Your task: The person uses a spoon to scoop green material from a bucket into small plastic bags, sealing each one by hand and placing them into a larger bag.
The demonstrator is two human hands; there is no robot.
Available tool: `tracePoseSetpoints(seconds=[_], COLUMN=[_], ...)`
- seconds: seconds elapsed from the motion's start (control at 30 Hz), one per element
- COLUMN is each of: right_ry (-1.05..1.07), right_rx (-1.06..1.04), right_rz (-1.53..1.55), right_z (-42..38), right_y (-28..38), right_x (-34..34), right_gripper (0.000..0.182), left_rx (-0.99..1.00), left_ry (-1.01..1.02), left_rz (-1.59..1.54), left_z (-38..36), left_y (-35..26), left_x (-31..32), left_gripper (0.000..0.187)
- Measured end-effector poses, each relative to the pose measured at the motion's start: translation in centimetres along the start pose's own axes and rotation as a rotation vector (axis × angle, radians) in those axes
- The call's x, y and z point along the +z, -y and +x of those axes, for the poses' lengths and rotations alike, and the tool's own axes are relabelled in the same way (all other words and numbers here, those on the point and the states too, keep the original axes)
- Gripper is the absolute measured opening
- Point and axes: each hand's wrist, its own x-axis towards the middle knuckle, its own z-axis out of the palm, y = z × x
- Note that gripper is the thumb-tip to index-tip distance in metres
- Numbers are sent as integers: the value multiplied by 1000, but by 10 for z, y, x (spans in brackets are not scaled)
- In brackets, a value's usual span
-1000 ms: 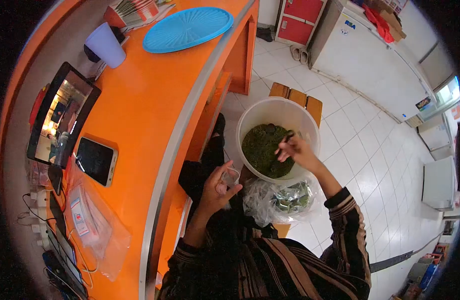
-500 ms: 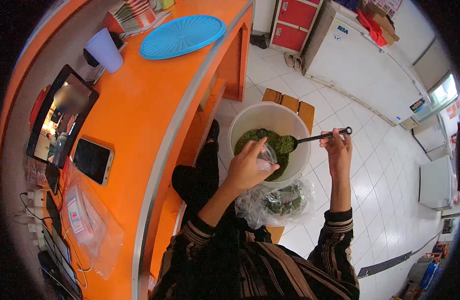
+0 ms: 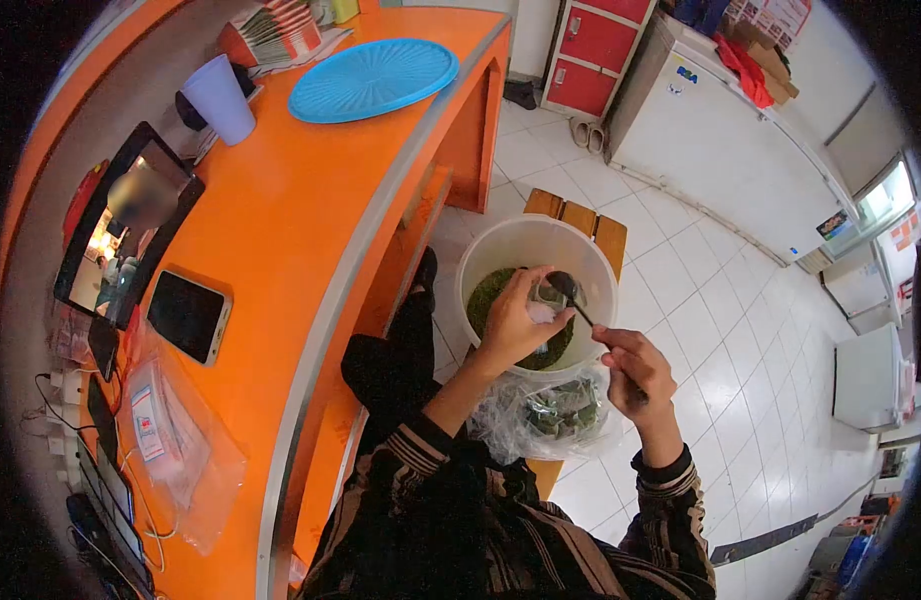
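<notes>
Over a white plastic bucket point(image 3: 592, 262), my left hand point(image 3: 515, 328) pinches a small clear plastic bag point(image 3: 542, 309) with thumb and fingers. Chopped green herbs point(image 3: 488, 292) lie in the bottom of the bucket, partly hidden by that hand. My right hand point(image 3: 637, 372) grips the handle of a black ladle point(image 3: 562, 284), its fingers wrapped round it. The ladle's bowl is tilted right at the mouth of the small bag. Just below the bucket, nearer my body, is a large clear bag point(image 3: 565, 408) holding several green-filled packets.
A slatted wooden bench point(image 3: 609, 240) supports the bucket. To the left runs an orange counter point(image 3: 310, 215) with a blue lid point(image 3: 375, 80), a purple cup point(image 3: 220, 100), a phone point(image 3: 188, 316) and a tablet point(image 3: 130, 225). A white chest freezer point(image 3: 720, 140) stands at the back right.
The ladle, heaped with green herbs over the bucket before, has swung to the small bag's mouth and tipped. My right hand has come down and inward; my left hand has shifted slightly right.
</notes>
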Motion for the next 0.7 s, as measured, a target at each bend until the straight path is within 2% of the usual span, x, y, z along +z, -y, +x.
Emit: tracePoseSetpoints(seconds=[0.03, 0.1, 0.13, 0.2, 0.23, 0.27, 0.33, 0.37, 0.4, 0.43, 0.47, 0.5, 0.57, 0.63, 0.7], right_ry=[0, -202, -201, -173, -26, 23, -27, -30, -60, -90, -89, -70, -56, -132, -146], right_rx=[-4, 361, 355, 596, 568, 491, 476, 476, 609, 741, 741, 757, 782, 818, 795], right_rz=[1, 230, 233, -8, -57, -52, 120, 121, 204, 288, 288, 348, 402, 537, 451], right_z=[-8, -25, -17, 5, -2, 2, -12, -16, -17, -17, -17, -19, -21, -22, -27], right_y=[-4, -14, -14, -15, -23, -23, -32, -35, -36, -37, -38, -38, -36, -30, -25], right_x=[4, 14, 17, 26, 33, 43, 74, 78, 79, 79, 77, 74, 69, 63, 58], right_gripper=[26, 30, 30, 43, 52, 49, 33, 33, 22, 13, 13, 8, 7, 9, 9], left_rx=[-53, -101, -170, -237, -228, -220, -217, -215, -213, -292, -370, -373, -370, -363, -355], left_ry=[-13, -33, -31, -35, -36, -35, 2, 40, 40, 89, 138, 140, 278, 319, 362], left_rz=[-95, -188, -194, -195, -266, -336, -438, -544, -543, -381, -218, -220, -116, -160, -202], left_z=[-2, -1, -2, -3, -4, -6, -8, -8, -8, -9, -10, -10, -7, -9, -12], left_y=[9, 12, 11, 14, 19, 22, 13, 9, 8, 7, 6, 3, -4, -13, -21], left_x=[2, -1, -7, -11, -10, -8, -8, -9, -13, -21, -27, -33, -40, -42, -41], left_gripper=[55, 54, 53, 51, 48, 45, 44, 43, 43, 43, 44, 44, 46, 46, 46])
